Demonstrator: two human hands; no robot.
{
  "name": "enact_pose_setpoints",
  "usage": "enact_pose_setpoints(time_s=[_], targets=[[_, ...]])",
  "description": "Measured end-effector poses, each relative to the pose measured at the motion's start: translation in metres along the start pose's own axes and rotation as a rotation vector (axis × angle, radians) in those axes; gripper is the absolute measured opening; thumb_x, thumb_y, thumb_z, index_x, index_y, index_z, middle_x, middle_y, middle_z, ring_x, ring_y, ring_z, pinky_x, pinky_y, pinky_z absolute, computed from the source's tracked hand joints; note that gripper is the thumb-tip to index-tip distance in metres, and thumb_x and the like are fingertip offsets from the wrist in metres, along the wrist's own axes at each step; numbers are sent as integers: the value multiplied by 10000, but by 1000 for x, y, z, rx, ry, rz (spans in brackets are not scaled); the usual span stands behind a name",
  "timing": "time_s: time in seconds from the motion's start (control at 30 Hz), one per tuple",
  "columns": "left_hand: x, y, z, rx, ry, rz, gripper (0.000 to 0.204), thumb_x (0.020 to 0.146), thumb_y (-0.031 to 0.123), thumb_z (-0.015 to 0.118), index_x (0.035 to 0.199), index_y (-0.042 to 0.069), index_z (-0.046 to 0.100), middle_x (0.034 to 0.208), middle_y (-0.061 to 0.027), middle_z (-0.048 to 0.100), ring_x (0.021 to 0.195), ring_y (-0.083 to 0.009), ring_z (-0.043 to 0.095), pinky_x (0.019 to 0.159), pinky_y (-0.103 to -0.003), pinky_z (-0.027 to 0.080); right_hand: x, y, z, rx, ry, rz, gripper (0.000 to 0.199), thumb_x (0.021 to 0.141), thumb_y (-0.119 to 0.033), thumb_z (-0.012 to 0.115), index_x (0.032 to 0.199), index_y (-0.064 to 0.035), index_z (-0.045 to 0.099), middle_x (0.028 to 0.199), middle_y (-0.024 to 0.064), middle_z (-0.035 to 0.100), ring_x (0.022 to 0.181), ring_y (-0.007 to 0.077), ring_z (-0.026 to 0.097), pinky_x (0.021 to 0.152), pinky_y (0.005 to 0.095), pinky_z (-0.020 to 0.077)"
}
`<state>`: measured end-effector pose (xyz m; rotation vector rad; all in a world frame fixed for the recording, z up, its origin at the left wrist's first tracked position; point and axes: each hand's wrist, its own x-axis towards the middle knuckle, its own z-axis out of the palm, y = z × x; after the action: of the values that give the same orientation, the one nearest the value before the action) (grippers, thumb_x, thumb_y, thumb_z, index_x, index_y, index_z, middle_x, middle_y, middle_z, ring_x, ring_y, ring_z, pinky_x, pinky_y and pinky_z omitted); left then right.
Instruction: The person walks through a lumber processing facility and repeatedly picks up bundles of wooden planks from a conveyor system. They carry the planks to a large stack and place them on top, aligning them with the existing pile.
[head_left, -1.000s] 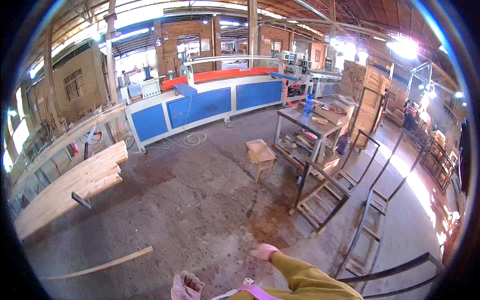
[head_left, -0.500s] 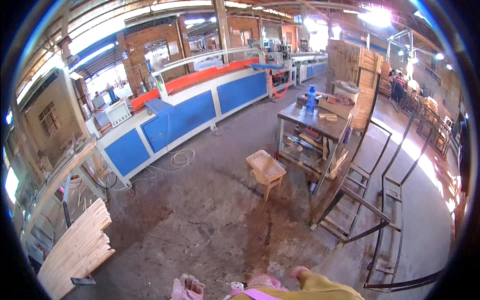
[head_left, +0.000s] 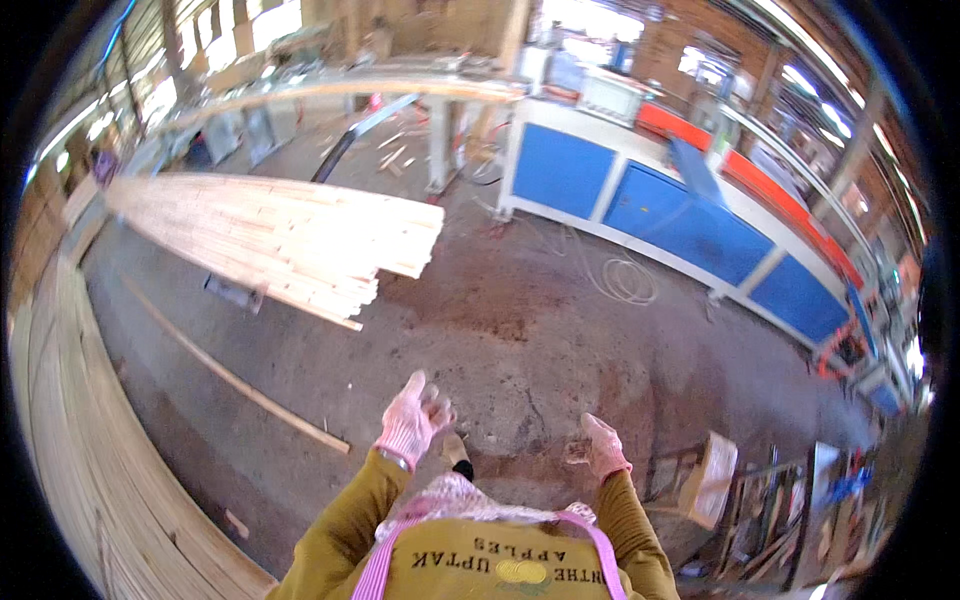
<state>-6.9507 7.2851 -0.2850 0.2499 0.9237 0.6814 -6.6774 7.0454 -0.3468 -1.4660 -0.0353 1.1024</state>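
My left hand (head_left: 414, 420), in a pale pink knit glove, hangs over the floor with its fingers apart and nothing in it. To its right is my right hand (head_left: 603, 448) in a similar glove, slightly blurred, its fingers and thumb spread with nothing visible between them. Nearest to the left hand, a thin wooden strip (head_left: 255, 395) lies slantwise on the floor. Beyond it, a raised stack of pale wooden strips (head_left: 290, 235) has uneven ends that point toward the middle. Neither hand touches any of the wood.
Long boards (head_left: 75, 430) are piled along the left edge. A blue and white machine (head_left: 690, 225) with a red rail spans the upper right, with a coiled hose (head_left: 628, 280) on the floor before it. A wooden stool (head_left: 712, 480) and a cluttered table stand at lower right.
My view has swung left, so the machine and stool now sit farther right and the strip stack is in fuller view. Both forearms have come up into sight.
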Motion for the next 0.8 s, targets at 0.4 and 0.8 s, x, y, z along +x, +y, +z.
enact_pose_setpoints(time_s=[0.4,0.8], targets=[[195,89,68,135,184,-23,636,865,411,655,1414,177,436,1336,-120,473,1089,-298,520,793,-431,538,223,-161,172,-106,-268,206,429,921,-412,591,1184,-75,555,949,159,627,756,314,625,650,505,534],[306,122,91,724,313,519,411,943,228,498,1332,111,438,1294,-206,505,1110,-351,568,888,-401,502,480,-287,442,-445,-891,217,359,863,-474,638,969,-137,576,847,74,574,844,269,587,709,463,491]])
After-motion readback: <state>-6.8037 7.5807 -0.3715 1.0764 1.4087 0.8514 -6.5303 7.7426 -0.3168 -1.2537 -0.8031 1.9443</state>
